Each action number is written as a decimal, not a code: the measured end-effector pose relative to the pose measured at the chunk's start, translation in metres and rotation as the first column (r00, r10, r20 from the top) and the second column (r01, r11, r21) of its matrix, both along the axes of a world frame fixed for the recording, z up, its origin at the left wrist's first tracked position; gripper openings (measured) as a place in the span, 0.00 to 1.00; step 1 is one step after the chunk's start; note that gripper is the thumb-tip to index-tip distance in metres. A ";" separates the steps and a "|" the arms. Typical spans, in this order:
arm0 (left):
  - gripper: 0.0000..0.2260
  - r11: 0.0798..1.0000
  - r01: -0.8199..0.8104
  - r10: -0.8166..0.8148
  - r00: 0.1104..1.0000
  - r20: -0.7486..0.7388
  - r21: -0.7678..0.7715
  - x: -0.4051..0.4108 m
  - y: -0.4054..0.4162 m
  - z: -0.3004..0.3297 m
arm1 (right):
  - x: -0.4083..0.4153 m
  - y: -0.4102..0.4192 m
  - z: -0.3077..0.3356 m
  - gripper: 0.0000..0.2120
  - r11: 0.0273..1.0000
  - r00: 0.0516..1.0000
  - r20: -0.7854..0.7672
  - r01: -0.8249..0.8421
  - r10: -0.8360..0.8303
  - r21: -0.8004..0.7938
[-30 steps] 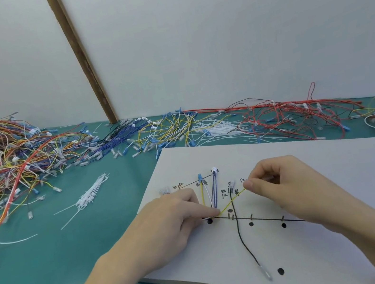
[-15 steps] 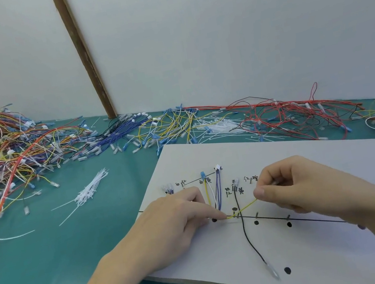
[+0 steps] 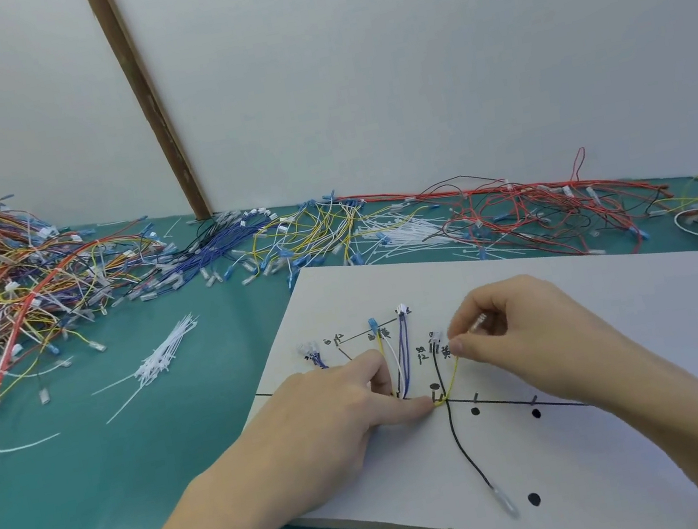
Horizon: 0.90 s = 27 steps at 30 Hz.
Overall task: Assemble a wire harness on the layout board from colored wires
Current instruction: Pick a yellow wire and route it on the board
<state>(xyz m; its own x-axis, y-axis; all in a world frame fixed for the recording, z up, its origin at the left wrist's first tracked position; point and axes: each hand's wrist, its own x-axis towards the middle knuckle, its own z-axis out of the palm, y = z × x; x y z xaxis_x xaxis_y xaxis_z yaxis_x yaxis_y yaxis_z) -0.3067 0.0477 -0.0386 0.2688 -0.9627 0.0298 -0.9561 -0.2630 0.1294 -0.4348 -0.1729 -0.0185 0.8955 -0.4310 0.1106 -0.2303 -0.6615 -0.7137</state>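
Yellow wire (image 3: 451,379) pinched by right hand (image 3: 530,325), left hand (image 3: 340,410) pressing it onto board (image 3: 604,452).

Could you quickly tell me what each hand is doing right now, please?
Left hand: fingers straight, pressing the yellow wire onto the board.
Right hand: pinching the yellow wire's free end.

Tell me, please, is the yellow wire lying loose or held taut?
Held taut: the left hand presses it down, the right hand pinches its far end.

Two bare forearms entering from the lower frame; left hand (image 3: 335,411) and right hand (image 3: 531,330) ungloved, sleeveless, ringless.
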 end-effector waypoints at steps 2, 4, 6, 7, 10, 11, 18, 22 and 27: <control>0.27 1.000 -0.010 0.010 1.000 -0.009 0.000 0.001 0.000 -0.002 | 0.010 0.002 0.000 0.05 0.999 1.000 0.005 -0.031 0.031 -0.041; 0.27 1.000 -0.022 0.022 1.000 -0.017 -0.007 0.002 0.000 -0.004 | 0.020 0.001 0.000 0.06 0.996 0.999 -0.012 -0.037 0.036 -0.076; 0.27 0.999 -0.031 0.030 0.999 -0.022 -0.016 0.002 0.000 -0.005 | 0.028 0.000 -0.001 0.07 0.995 0.999 -0.025 -0.030 0.027 -0.090; 0.27 0.999 -0.033 0.033 0.999 -0.023 -0.020 0.002 0.000 -0.005 | 0.030 0.000 -0.001 0.07 0.995 0.999 -0.025 -0.025 0.023 -0.093; 0.27 0.998 -0.043 0.042 0.999 -0.024 -0.038 0.002 0.000 -0.007 | 0.036 0.001 -0.003 0.08 0.994 1.000 -0.025 -0.013 0.010 -0.110; 0.27 0.998 -0.045 0.044 0.999 -0.029 -0.044 0.003 0.000 -0.007 | 0.037 0.001 -0.004 0.08 0.993 1.000 -0.031 -0.007 0.003 -0.117; 0.27 0.997 -0.057 0.053 0.997 -0.061 -0.057 0.003 0.001 -0.008 | 0.047 -0.005 0.002 0.08 0.996 0.989 -0.143 -0.054 0.043 -0.073; 0.28 0.997 -0.061 0.058 0.997 -0.053 -0.053 0.002 0.002 -0.010 | 0.040 -0.004 -0.005 0.09 0.982 0.986 -0.166 -0.062 0.032 -0.178; 0.28 0.997 -0.061 0.059 0.997 -0.054 -0.035 0.001 0.001 -0.007 | 0.020 0.001 -0.011 0.03 0.914 0.996 -0.081 -0.053 0.022 -0.402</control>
<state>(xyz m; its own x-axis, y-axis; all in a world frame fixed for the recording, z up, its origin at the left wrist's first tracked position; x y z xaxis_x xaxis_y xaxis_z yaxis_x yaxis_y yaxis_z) -0.3058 0.0484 -0.0459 0.3284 -0.9432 0.0492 -0.9301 -0.3139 0.1905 -0.4143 -0.1723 -0.0296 0.9224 -0.3295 0.2013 -0.2411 -0.8987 -0.3662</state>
